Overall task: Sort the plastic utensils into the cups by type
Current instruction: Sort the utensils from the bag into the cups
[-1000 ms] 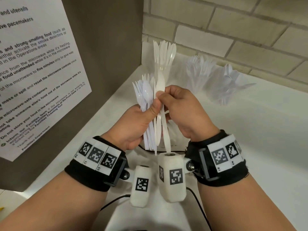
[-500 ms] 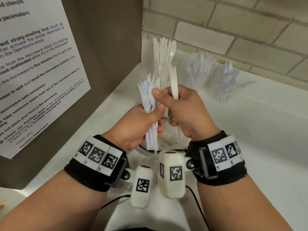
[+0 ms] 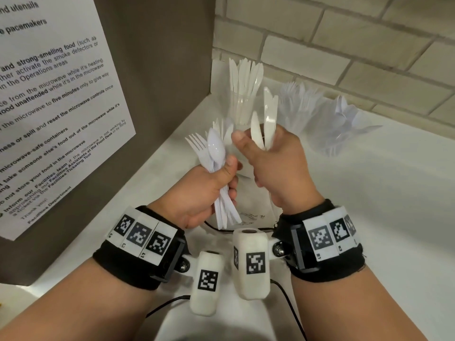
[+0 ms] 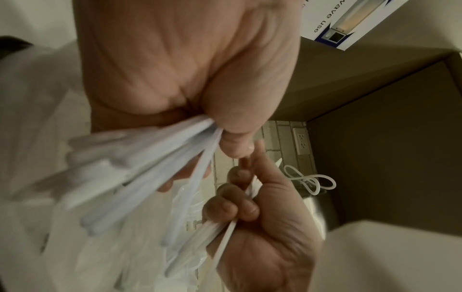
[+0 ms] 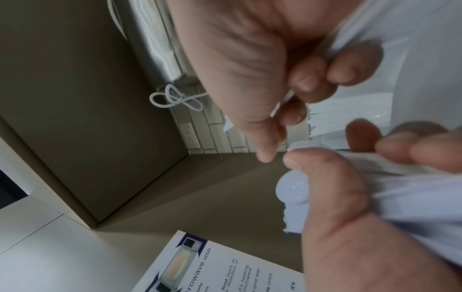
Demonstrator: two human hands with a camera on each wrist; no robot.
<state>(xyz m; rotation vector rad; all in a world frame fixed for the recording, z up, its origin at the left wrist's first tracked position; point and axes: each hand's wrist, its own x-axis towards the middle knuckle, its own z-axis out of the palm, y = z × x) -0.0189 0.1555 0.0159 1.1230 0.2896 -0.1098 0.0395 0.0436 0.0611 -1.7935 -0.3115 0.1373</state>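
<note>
My left hand (image 3: 209, 190) grips a mixed bundle of white plastic utensils (image 3: 211, 153), forks and spoons fanned at the top, handles (image 4: 140, 177) sticking out below the fist. My right hand (image 3: 270, 163) holds two white knives (image 3: 267, 124) upright in its curled fingers, with the thumb stretched toward the bundle. Behind the hands stand three clear cups: the knife cup (image 3: 243, 99) in the corner, the fork cup (image 3: 299, 107) beside it, and the spoon cup (image 3: 344, 124) at the right. In the right wrist view a spoon bowl (image 5: 292, 189) shows under the left thumb.
A brown cabinet side with a printed microwave notice (image 3: 56, 114) stands close on the left. A brick wall (image 3: 344, 45) runs behind the cups. The white counter (image 3: 381, 205) stretches to the right. A clear plastic bag (image 3: 251, 212) lies under the hands, and cables trail near the wrist cameras.
My right hand pulled a knife out of the bundle and lifted it away to the right, where it now holds two knives. The left hand tilted its bundle to the left.
</note>
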